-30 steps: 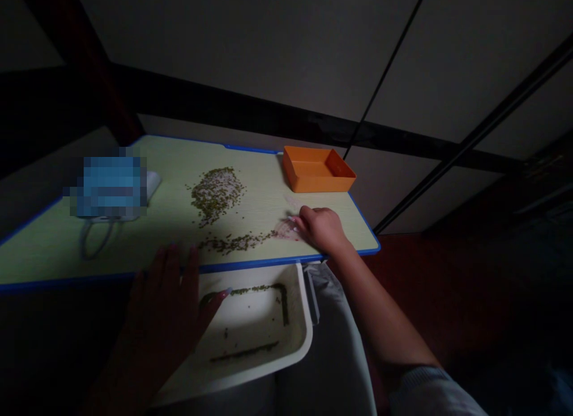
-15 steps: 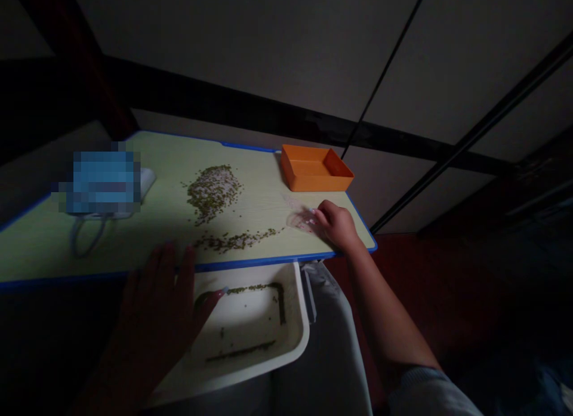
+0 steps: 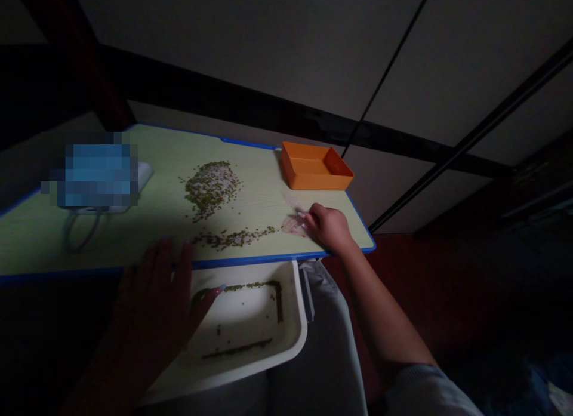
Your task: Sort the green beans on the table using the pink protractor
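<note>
My right hand is low over the right part of the pale table, fingers curled and tips together beside a thin patch of small pale grains. Whatever those fingertips hold is too small to make out. My left hand, dark in shadow, has its fingers stretched out near the table's front edge and its thumb over the white tub. Between the hands runs a strip of green and pale grains. Behind it lies a larger mixed heap of green and pale grains. Green grains line the tub's inside corners.
An orange open box stands at the table's back right. On the left, a blurred-out blue object rests with a white edge and a cord loop. The table has a blue rim, with cabinet panels behind it. The tub sits over my lap.
My right hand has shifted slightly left, closer to the grain strip, its fingertips still together. My left hand keeps nearly the same place. The whole view has tilted a little.
</note>
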The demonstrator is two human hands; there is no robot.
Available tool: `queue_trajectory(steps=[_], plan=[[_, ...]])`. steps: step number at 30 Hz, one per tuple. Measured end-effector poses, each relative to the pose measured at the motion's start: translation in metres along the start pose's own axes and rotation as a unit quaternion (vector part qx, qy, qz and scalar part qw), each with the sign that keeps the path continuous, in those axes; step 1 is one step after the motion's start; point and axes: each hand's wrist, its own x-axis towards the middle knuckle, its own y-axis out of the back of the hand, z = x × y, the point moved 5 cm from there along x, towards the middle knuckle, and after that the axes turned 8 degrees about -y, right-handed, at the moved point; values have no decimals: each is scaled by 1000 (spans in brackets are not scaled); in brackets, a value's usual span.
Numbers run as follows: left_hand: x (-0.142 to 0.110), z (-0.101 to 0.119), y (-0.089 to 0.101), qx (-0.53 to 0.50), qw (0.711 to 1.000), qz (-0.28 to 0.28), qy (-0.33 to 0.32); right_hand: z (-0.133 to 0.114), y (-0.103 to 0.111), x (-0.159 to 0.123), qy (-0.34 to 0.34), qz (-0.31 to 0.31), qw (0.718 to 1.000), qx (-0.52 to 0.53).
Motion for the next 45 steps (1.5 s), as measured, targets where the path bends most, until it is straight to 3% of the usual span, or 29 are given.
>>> queue_trajectory(steps=[9, 17, 22, 26, 34, 45], plan=[[0, 1, 0, -11, 1000, -8, 6, 1, 1, 7, -49, 14, 996, -78], [0, -1, -1, -24, 1000, -1, 9, 12, 1, 13, -130, 63, 988, -58], [0, -2, -2, -18, 1000, -14, 16, 12, -1, 10, -62, 61, 995, 41], [-1, 0, 1, -16, 1000, 2, 4, 2, -1, 12, -18, 46, 999, 19], [1, 3, 3, -2, 1000, 1, -4, -3, 1, 26, -67, 59, 995, -35], [2, 0, 3, -14, 1000, -16, 16, 0, -9, 18, 22, 34, 978, 203]])
